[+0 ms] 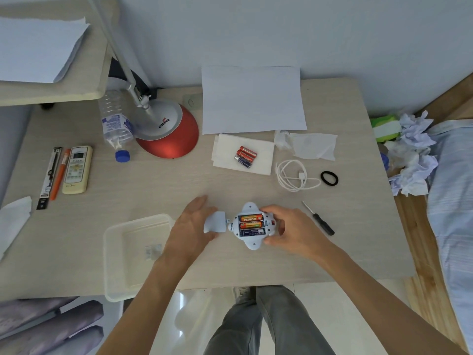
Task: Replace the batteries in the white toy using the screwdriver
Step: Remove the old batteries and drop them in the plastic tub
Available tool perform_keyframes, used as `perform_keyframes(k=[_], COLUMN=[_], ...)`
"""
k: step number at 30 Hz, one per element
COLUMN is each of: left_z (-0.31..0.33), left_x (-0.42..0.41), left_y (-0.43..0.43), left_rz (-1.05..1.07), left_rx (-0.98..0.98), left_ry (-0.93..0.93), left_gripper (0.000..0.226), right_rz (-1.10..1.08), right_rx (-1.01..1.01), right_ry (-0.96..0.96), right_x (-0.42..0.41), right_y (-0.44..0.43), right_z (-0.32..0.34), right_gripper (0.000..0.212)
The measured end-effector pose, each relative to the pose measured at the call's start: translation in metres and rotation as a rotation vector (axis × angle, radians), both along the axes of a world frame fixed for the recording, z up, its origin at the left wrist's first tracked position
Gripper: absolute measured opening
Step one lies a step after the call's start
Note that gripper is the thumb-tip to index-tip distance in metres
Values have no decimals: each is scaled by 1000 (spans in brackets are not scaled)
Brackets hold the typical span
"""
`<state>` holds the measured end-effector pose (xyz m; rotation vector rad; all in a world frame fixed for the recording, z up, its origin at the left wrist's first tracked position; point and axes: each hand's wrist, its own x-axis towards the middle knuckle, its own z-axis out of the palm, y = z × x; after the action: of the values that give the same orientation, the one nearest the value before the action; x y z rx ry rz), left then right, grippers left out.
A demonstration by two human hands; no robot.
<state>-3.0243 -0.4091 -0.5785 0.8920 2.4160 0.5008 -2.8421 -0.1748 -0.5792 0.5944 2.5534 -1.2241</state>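
I'm looking at the toy lying belly-up near the front edge of the table, its compartment open and three batteries sitting in it side by side. My right hand is gripping the toy's right end, fingers curled over the top and thumb beneath. My left hand is cupping the head, thumb below and fingers above, so both hands are clamped on the toy, one at each end.

I can't tell whether these batteries are the spent ones or the fresh ones; three loose batteries of the same colours are lying on a tissue farther back. If I'm lifting them out, I should be keeping the right hand as the anchor and prying each from its spring end. If they are the new set, I should be checking polarity and pressing each flat before closing up.

The screwdriver is lying just right of my right hand, within easy reach. A tray is sitting left of my left forearm with something small and clear in it, too blurred to name; I'm not making out the cover or screw anywhere. A cable and hair tie are lying between the screwdriver and tissue, and the cable could be snagging a reach toward the loose batteries. A lamp, bottle and remote are standing well off to the left.
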Motion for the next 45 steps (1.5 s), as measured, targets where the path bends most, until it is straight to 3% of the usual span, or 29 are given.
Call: perform_keyframes(k=[4, 9, 12, 16, 24, 45], left_z=[2, 8, 14, 31, 36, 37], left_x=[5, 5, 4, 11, 19, -10], left_y=[-2, -2, -1, 12, 37, 62], left_rz=[10, -22, -50, -254, -601, -757], left_rx=[-28, -50, 65, 216, 72, -62], left_ry=[67, 17, 8, -11, 135, 107], left_gripper=[75, 91, 88, 79, 73, 69], right_rz=[-17, -28, -23, 8, 17, 62], right_rx=[1, 5, 19, 47, 59, 57], right_ry=[-2, -6, -7, -19, -17, -18], right_x=[1, 1, 0, -4, -6, -9], right_y=[-1, -3, -3, -1, -1, 1], right_z=[0, 2, 3, 5, 9, 17], right_gripper=[67, 66, 67, 68, 66, 63])
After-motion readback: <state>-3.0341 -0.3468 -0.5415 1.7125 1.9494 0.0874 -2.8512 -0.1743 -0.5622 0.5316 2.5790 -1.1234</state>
